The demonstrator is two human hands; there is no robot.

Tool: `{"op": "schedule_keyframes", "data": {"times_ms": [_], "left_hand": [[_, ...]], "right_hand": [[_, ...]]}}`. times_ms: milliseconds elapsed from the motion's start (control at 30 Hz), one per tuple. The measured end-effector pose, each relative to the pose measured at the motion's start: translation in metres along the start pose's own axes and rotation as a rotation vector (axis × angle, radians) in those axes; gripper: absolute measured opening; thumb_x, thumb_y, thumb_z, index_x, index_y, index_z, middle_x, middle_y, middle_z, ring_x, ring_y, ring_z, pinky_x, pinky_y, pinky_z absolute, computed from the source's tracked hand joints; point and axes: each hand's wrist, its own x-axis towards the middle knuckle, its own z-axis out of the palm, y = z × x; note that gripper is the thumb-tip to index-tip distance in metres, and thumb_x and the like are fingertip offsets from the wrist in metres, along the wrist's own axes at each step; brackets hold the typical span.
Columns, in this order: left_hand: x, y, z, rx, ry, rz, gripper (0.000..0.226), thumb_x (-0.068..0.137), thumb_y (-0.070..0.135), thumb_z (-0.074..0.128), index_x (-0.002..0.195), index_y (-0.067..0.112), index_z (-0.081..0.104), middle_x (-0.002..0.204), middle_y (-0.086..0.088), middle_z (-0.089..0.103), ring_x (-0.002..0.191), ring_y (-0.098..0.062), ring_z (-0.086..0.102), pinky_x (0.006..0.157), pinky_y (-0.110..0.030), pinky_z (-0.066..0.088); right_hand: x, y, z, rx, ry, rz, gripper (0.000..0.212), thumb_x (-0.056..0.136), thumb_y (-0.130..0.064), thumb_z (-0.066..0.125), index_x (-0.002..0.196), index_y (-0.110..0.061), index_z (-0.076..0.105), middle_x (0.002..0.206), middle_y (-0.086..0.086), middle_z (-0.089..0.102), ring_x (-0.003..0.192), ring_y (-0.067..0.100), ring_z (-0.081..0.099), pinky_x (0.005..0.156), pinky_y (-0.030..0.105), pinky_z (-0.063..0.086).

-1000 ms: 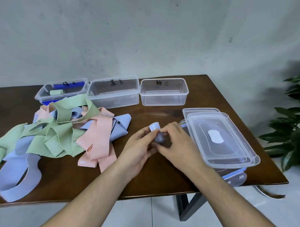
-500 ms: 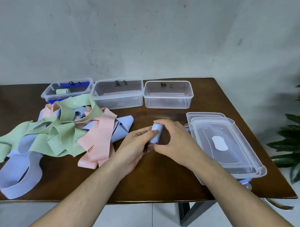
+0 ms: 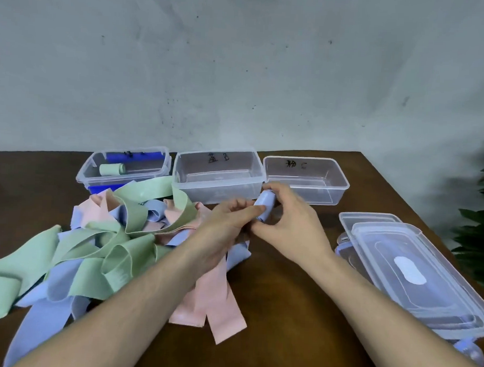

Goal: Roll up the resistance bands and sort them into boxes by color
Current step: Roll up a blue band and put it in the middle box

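While both my right hand [image 3: 287,226] and left hand [image 3: 228,224] pinch the blue roll [image 3: 264,204], loosening risks it unrolling before the middle box [image 3: 217,179] near the desk's far edge.

- A pale grey-green wall [image 3: 239,73], speckled with dark marks, fills the far side.
- A dark brown wooden table [image 3: 286,308] stands against it.
- A leafy plant [image 3: 478,232] shows at right.

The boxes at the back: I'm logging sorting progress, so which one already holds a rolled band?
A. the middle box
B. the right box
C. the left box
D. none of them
C: a rolled green band lies inside the left box, while the middle box and right box show only bare bottoms.
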Motion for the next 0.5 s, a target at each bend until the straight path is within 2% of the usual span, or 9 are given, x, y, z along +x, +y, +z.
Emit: {"op": "schedule_keyframes", "data": {"times_ms": [133, 233, 300, 367, 433, 500], "left_hand": [[0.010, 0.019, -0.033, 0.058, -0.028, 0.018, 0.019, 0.091, 0.022, 0.068, 0.105, 0.011, 0.062, 0.100, -0.014, 0.070, 0.097, -0.026, 0.069, 0.090, -0.039, 0.057], [0.020, 0.030, -0.054, 0.045, -0.001, 0.042, 0.010, 0.091, 0.018, 0.066, 0.091, 0.011, 0.059, 0.080, -0.008, 0.066, 0.086, -0.025, 0.070, 0.087, -0.042, 0.059], [0.027, 0.038, -0.070, 0.081, 0.012, 0.066, 0.009, 0.090, 0.017, 0.065, 0.086, 0.011, 0.059, 0.079, -0.008, 0.064, 0.081, -0.023, 0.068, 0.087, -0.044, 0.059], [0.033, 0.046, -0.087, 0.121, -0.002, 0.076, 0.008, 0.090, 0.016, 0.066, 0.087, 0.010, 0.061, 0.084, -0.010, 0.065, 0.081, -0.021, 0.067, 0.088, -0.040, 0.059], [0.038, 0.051, -0.102, 0.122, -0.024, 0.075, 0.008, 0.091, 0.013, 0.065, 0.096, 0.006, 0.063, 0.089, -0.012, 0.066, 0.081, -0.018, 0.066, 0.089, -0.038, 0.058], [0.044, 0.054, -0.117, 0.131, -0.007, 0.095, 0.018, 0.090, 0.008, 0.065, 0.108, 0.006, 0.062, 0.098, -0.015, 0.068, 0.080, -0.017, 0.064, 0.087, -0.035, 0.058]], "right_hand": [[0.023, -0.023, 0.025, -0.009, 0.084, -0.028, 0.071, 0.079, -0.039, 0.072, 0.141, -0.044, 0.038, 0.110, -0.005, 0.061, 0.093, 0.008, 0.055, 0.077, 0.025, 0.051], [0.040, -0.036, 0.043, -0.032, 0.133, -0.041, 0.064, 0.077, -0.048, 0.066, 0.136, -0.047, 0.042, 0.100, -0.006, 0.064, 0.090, 0.012, 0.059, 0.077, 0.032, 0.052], [0.050, -0.043, 0.054, -0.056, 0.149, -0.068, 0.054, 0.079, -0.047, 0.065, 0.131, -0.042, 0.052, 0.092, -0.014, 0.061, 0.088, 0.011, 0.058, 0.075, 0.029, 0.048], [0.061, -0.047, 0.062, -0.064, 0.131, -0.088, 0.041, 0.083, -0.042, 0.069, 0.123, -0.034, 0.062, 0.094, -0.022, 0.058, 0.094, 0.007, 0.054, 0.076, 0.019, 0.043], [0.071, -0.049, 0.069, -0.028, 0.086, -0.088, 0.037, 0.083, -0.042, 0.073, 0.118, -0.032, 0.065, 0.101, -0.026, 0.060, 0.100, 0.002, 0.052, 0.077, 0.008, 0.038], [0.081, -0.049, 0.075, 0.007, 0.056, -0.115, 0.040, 0.080, -0.045, 0.074, 0.117, -0.033, 0.067, 0.107, -0.025, 0.063, 0.103, 0.002, 0.054, 0.084, 0.010, 0.039]]}}
